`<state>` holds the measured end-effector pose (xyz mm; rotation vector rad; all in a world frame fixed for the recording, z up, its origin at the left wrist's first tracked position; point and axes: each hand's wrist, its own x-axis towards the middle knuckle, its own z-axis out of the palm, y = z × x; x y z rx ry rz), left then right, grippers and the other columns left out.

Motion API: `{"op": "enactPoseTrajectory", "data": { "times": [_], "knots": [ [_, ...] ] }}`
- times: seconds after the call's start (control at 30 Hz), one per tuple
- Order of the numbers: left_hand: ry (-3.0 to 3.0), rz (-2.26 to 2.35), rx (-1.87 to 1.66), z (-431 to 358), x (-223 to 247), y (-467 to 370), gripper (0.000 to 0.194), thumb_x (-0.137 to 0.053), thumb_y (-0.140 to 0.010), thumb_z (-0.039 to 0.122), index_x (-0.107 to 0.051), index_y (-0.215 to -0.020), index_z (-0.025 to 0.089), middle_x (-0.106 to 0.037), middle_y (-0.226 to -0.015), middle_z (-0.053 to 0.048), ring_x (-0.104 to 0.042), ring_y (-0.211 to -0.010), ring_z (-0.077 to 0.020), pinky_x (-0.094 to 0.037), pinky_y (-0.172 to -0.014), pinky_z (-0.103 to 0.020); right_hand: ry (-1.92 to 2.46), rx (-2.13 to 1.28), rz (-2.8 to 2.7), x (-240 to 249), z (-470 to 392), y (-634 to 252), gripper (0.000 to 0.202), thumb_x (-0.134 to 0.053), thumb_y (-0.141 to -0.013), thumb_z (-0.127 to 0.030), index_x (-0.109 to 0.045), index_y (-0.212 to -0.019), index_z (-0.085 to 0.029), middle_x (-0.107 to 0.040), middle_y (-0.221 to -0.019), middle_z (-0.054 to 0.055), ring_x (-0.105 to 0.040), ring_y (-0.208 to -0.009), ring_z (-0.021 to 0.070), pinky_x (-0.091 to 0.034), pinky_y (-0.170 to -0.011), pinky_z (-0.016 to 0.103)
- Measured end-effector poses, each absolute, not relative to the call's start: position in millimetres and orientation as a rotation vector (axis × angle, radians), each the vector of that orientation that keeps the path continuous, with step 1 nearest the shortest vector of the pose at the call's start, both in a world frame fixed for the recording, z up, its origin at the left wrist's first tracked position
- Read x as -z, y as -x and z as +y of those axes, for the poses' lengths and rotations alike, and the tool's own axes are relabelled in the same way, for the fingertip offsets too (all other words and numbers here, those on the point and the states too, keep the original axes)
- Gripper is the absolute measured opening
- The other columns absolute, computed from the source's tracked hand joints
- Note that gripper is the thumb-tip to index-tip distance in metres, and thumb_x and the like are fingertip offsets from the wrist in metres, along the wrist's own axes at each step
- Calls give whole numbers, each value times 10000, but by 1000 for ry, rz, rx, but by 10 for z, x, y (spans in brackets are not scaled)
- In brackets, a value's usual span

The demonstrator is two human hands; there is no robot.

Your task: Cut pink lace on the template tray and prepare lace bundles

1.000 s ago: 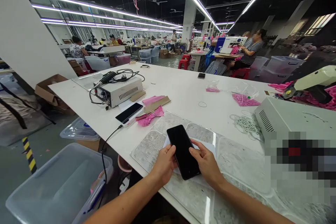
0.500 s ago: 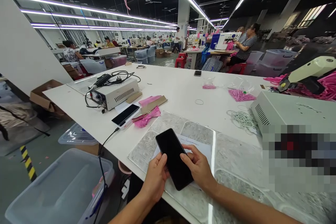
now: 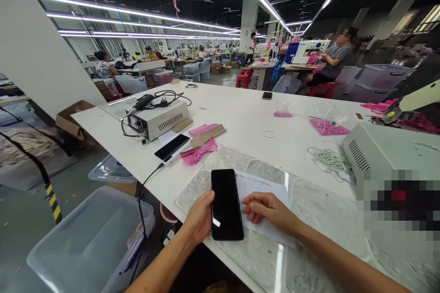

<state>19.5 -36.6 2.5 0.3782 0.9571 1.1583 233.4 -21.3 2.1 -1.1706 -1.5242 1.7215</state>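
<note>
Left hand [image 3: 198, 219]: I had it gripping the phone [image 3: 226, 197] by its left edge.
Right hand [image 3: 268, 208]: I had it loosely open, fingers half-curled, over the paper [image 3: 273, 187].
Phone: its dark screen faced me above the table's [image 3: 237, 119] near edge.

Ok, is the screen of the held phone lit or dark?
Dark: the phone in the left hand shows only black except one bright patch, likely glare. Powered off or asleep, I cannot tell.

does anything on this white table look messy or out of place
The tangled heap of pale cords beside the boxy machine looks messy, and one loop lies apart from it on the table. I see no spill.
</note>
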Motion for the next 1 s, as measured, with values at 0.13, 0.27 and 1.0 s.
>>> {"op": "enactPoseTrajectory", "data": {
  "times": [0.13, 0.27, 1.0],
  "knots": [
    [-376, 985, -1055, -383, -65, -235, 177, -584, -856, 288, -611, -910, 122, -664, -751, -58, -577, -554, -137, -471, -577, -257, 1203, -1754, -1490, -73, -246, -2284, 522, -651, -727, -431, -514, -1155, -164, -608, -1021, 84, -610, -823, 179, -508, -694, 313],
    [-392, 956, -1068, -388, -62, -217, 202, -573, -860, 297, -599, -957, 121, -674, -817, -76, -601, -596, -141, -466, -558, -237, 1222, -1786, -1494, -114, -358, -2092, 636, -677, -679, -317, -408, -1238, -176, -594, -997, 60, -588, -799, 163, -499, -676, 297],
    [-452, 742, -1106, -463, -35, -187, 331, -694, -778, 307, -647, -1038, 108, -680, -1006, -112, -628, -902, -210, -475, -807, -305, 1248, -1621, -1382, -112, -185, -1911, 512, -582, -680, -307, -476, -1165, -184, -605, -960, 41, -606, -816, 189, -490, -625, 299]
  ]
}}
